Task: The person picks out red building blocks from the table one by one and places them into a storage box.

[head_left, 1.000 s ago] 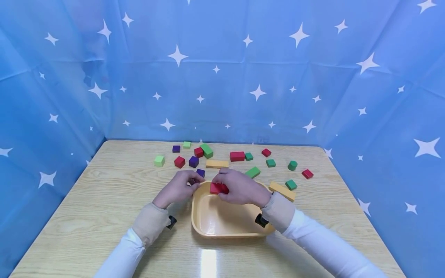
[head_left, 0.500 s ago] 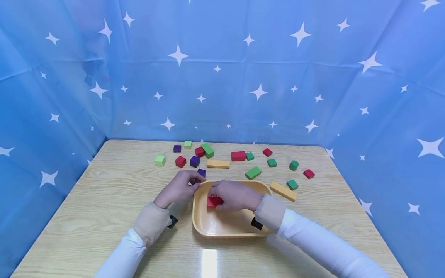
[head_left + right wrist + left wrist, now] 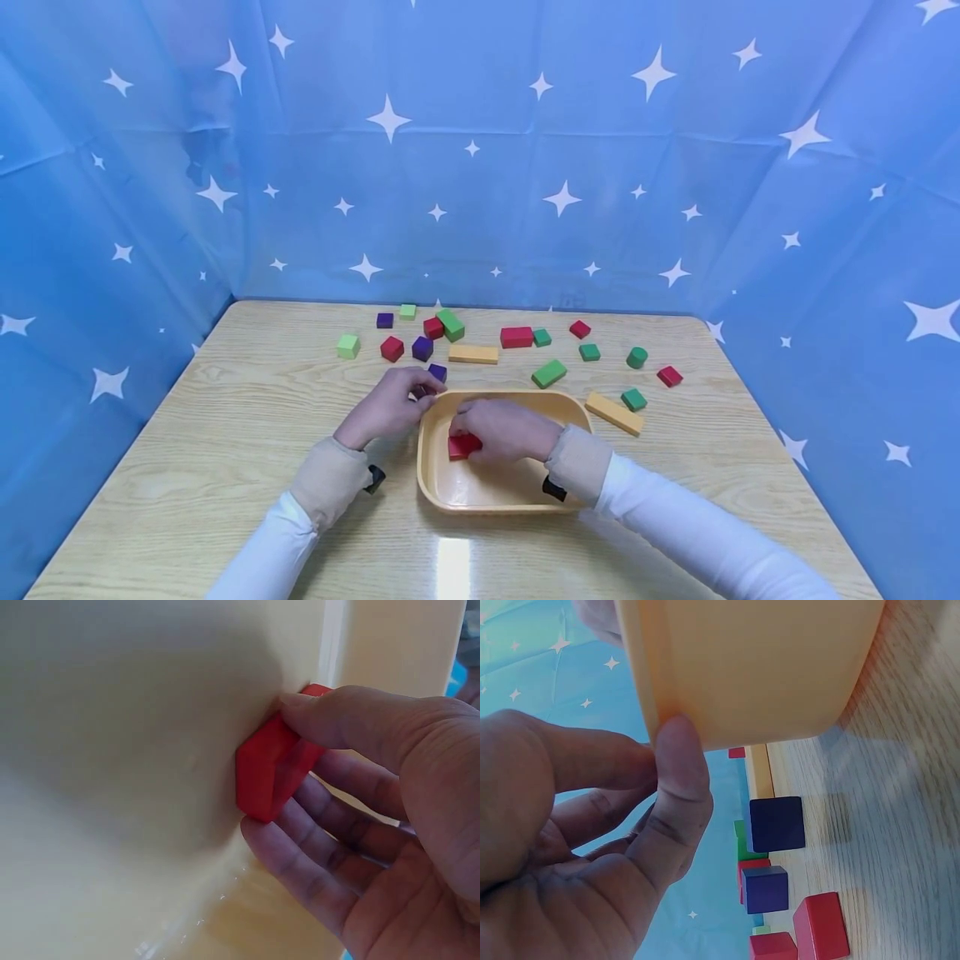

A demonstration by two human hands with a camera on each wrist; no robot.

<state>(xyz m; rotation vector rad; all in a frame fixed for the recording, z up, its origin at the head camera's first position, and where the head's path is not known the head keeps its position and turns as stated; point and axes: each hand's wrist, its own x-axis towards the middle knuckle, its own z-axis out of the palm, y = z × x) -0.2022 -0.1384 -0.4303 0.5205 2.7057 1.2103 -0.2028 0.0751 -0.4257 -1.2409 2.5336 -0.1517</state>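
My left hand [image 3: 386,408] pinches the rim of a pale orange plastic bin [image 3: 765,667] at its far left corner, thumb on the outer wall. Inside the bin, near its left end, my right hand [image 3: 510,429] holds a red block [image 3: 256,776] between thumb and fingers. In the right wrist view the block sits right at the bin's floor, close to a side wall. The head view shows only the block's left part, as the hand covers the rest. Just beyond my left fingertips lies a dark purple block [image 3: 776,823] on the table.
Several loose blocks lie behind the bin, among them a red cube [image 3: 392,348], a light green cube [image 3: 348,347], a long red block [image 3: 516,337] and a green cylinder [image 3: 637,357]. A long yellow block [image 3: 614,413] lies beside the bin's right end. A blue star-patterned curtain [image 3: 480,150] surrounds the table.
My right hand has lowered the red block from the bin's far rim down into the bin and toward me. My left hand keeps its pinch on the rim.
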